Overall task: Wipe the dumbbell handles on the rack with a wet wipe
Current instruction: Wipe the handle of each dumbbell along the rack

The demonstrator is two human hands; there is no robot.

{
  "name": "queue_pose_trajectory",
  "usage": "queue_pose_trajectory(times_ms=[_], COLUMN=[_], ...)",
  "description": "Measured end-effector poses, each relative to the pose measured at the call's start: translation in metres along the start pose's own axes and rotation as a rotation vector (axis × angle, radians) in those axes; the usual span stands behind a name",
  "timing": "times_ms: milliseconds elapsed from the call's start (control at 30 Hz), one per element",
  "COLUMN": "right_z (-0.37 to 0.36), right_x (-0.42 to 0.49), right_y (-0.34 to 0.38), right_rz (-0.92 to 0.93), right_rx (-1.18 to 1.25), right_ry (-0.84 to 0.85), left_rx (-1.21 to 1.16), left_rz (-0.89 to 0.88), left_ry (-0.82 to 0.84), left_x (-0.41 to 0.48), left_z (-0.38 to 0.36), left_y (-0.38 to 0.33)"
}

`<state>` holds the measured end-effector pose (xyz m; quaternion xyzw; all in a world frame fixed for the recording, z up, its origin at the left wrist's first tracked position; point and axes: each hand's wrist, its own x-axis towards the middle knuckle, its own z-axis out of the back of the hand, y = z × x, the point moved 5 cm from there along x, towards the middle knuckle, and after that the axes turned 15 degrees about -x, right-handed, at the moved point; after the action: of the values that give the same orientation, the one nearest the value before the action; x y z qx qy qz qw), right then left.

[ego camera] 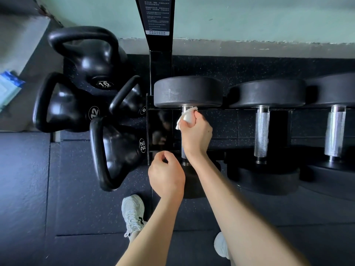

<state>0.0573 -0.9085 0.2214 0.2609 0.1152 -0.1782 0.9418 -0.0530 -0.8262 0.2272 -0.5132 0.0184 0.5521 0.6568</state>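
Right hand (196, 135) is seen closed around the handle (184, 153) of the leftmost dumbbell, with the wet wipe (187, 117) pinched between fingers and bar. The wipe sits at the far end of that handle, just short of the far weight head (187, 92), and one corner hangs loose to the left. Left hand (166, 175) hovers above the near left corner of the rack (153, 129), fingers loosely curled, nothing held, no contact noted. The dumbbell lies in the rack with its handle running near to far. The step in hand is judged to be the wiping of this first handle; the two handles to the right, the middle one (261, 131) and the rightmost one (335, 131), are presumed untreated. For good coverage, the wipe should be wrapped fully round the bar and drawn along its whole length from far collar to near collar, with a twist of the wrist so that the underside is reached. The knurled surface is expected to snag the wipe, so moderate pressure and a folded pad are advised rather than a loose sheet. The trailing corner should be tucked in. The dumbbell may roll slightly under the twist; it could be steadied at the near head by the free hand. A blue packet (9, 87), possibly spare wipes, lies well away at the far left, beyond the kettlebells (86, 60).
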Motion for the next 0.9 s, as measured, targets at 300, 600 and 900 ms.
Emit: queue_pose_trajectory(times_ms=[300, 600, 900], right_z=[0.005, -0.014, -0.005], right_x=[0.004, 0.003, 0.0], right_y=[0.008, 0.013, 0.011], right_rz=[-0.059, -0.185, -0.032], right_rx=[-0.045, -0.074, 0.003], right_ry=[-0.056, -0.125, 0.028], left_rx=[-0.001, -0.009, -0.014], left_rz=[0.015, 0.048, 0.047], left_ry=[-0.006, -0.009, -0.006], left_x=[0.0, 0.001, -0.002], left_z=[0.002, 0.001, 0.002], left_y=[0.002, 0.002, 0.0])
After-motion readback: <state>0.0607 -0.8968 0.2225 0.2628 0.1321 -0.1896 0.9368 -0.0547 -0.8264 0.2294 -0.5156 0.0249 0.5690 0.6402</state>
